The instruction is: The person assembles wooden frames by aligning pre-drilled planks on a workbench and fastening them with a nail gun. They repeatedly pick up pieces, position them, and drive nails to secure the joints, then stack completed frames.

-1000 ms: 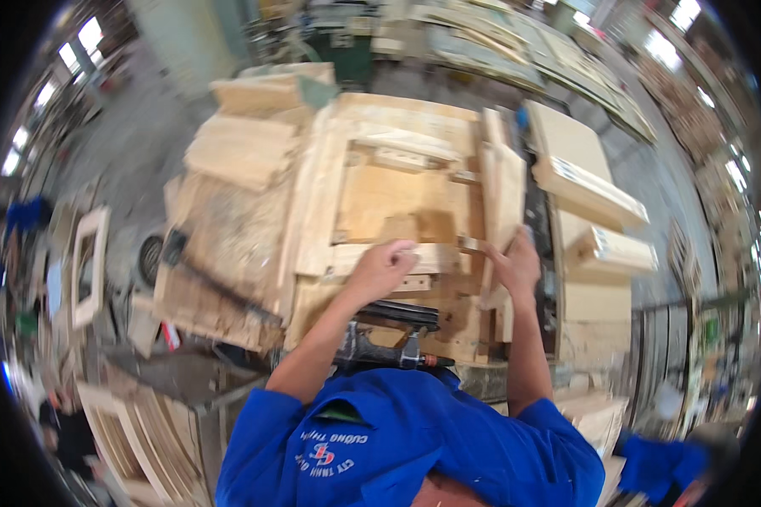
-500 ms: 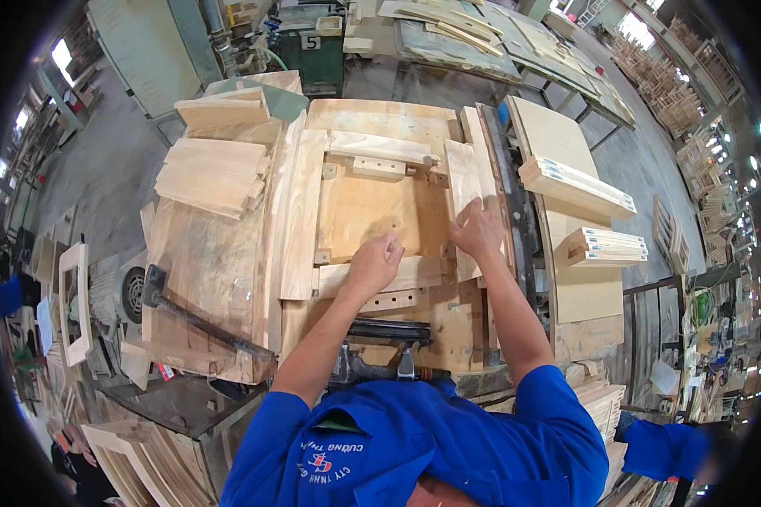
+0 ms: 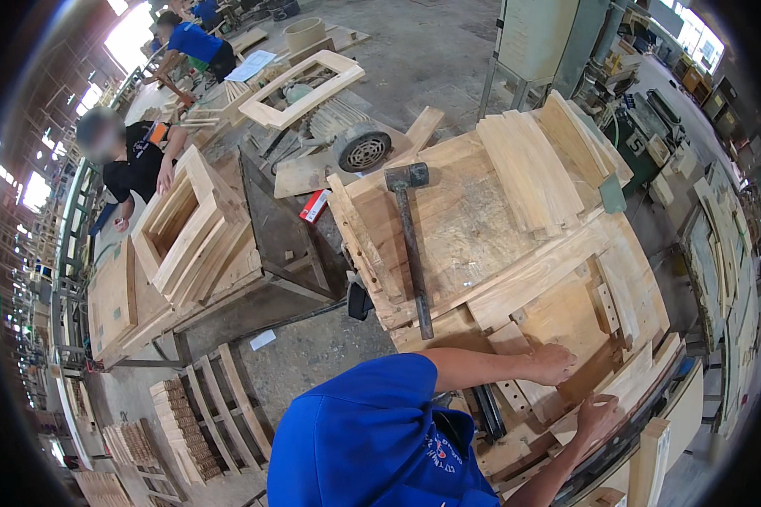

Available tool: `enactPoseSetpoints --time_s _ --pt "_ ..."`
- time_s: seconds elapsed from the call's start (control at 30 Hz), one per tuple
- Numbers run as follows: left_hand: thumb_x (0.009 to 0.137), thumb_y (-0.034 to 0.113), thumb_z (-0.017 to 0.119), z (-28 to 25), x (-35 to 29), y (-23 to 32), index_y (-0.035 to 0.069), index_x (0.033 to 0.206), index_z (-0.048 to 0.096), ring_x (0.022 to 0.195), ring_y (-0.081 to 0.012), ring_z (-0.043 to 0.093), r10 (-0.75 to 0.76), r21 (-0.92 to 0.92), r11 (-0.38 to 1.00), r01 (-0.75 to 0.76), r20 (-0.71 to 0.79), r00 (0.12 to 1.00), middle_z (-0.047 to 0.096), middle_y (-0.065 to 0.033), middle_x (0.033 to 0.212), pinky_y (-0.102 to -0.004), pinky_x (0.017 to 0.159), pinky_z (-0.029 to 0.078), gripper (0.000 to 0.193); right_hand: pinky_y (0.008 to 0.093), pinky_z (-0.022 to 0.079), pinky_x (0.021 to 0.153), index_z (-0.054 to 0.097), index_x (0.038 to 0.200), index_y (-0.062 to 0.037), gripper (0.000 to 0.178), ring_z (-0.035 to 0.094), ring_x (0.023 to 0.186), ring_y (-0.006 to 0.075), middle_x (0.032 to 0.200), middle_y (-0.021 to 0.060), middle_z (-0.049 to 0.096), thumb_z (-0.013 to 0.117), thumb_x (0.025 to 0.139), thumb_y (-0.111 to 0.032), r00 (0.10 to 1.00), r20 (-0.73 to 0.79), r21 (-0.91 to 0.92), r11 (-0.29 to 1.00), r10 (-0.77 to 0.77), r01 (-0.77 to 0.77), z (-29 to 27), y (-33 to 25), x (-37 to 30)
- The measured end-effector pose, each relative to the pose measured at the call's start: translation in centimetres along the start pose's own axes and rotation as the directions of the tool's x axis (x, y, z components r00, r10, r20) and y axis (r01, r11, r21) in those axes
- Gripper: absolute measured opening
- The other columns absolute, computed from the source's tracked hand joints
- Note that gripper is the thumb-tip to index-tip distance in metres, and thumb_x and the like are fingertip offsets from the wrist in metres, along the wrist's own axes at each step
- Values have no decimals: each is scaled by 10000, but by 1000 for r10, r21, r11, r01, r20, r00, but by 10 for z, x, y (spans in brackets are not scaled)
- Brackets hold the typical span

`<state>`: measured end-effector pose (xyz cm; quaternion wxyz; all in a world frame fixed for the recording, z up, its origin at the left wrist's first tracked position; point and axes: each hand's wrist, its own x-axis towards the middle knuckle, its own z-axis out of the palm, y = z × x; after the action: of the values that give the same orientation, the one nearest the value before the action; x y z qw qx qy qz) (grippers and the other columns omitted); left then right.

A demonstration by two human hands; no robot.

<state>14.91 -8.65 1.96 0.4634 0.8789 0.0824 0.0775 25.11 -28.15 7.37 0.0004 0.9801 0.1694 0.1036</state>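
Far left: stacked frames (image 3: 186,245) on a side table, co-worker's hand (image 3: 166,176) right by them; can't tell if it touches. Stack tilts a bit, so a knock could shift it.

Hammer (image 3: 411,253) lies loose across the worn board (image 3: 473,228), handle end near the person's left sleeve (image 3: 355,422). An elbow swing could catch it and drag it off.

Black clamp-like bar (image 3: 488,411) sits just below the left forearm; likely knuckle or wrist scrape if the arm drops.

Near crosspiece (image 3: 509,340) runs under the left forearm. Left hand (image 3: 552,365) is loosely curled above its inner side; can't tell if the fingers pinch anything. Light contact at most, so that piece could skew if pushed from the other end.

Right hand (image 3: 599,416) has bent fingers at the inner edge of the right rail (image 3: 654,365); can't tell if it's gripping or just resting there. The wooden pieces lie around the open middle, between and beyond both hands. Main risk: fingertips nipped at the joint if the rail slides inward, or a crooked corner from one-sided pressure.
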Motion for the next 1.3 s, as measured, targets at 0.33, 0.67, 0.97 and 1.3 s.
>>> enactPoseSetpoints --time_s 0.33,0.67,0.97,1.3 --pt "937 232 662 -25 -6 -2 4 1217 678 978 -436 701 -63 -111 992 54 -80 995 737 -227 1016 -529 863 551 362 539 529 952 566 1420 26 727 643 1155 443 1257 270 675 773 874 -408 997 72 12 999 41 -42 6 0 9" --pt "1071 69 540 -313 -32 79 65 1688 -87 838 -147 607 -230 -381 568 -730 -924 304 638 -60 962 -302 792 537 879 558 527 972 548 1459 1 763 647 1179 448 1268 272 684 748 877 -451 989 92 63 991 113 -119 13 18 1" --pt "1010 148 493 -527 -147 1 228 1699 7 707 -246 638 -734 -299 378 -876 -673 -87 636 -163 1196 -409 620 502 847 576 535 891 673 1216 -13 584 696 1024 473 1079 281 731 748 844 -457 994 105 177 984 12 -31 5 7 6" --pt "958 44 433 -534 -173 -24 286 1692 57 658 -235 640 -832 -453 441 -775 -530 -163 641 -147 1215 -403 585 472 860 566 534 853 647 1276 -21 630 690 1045 427 1105 263 705 767 836 -456 977 186 104 986 107 -128 -13 1 0"
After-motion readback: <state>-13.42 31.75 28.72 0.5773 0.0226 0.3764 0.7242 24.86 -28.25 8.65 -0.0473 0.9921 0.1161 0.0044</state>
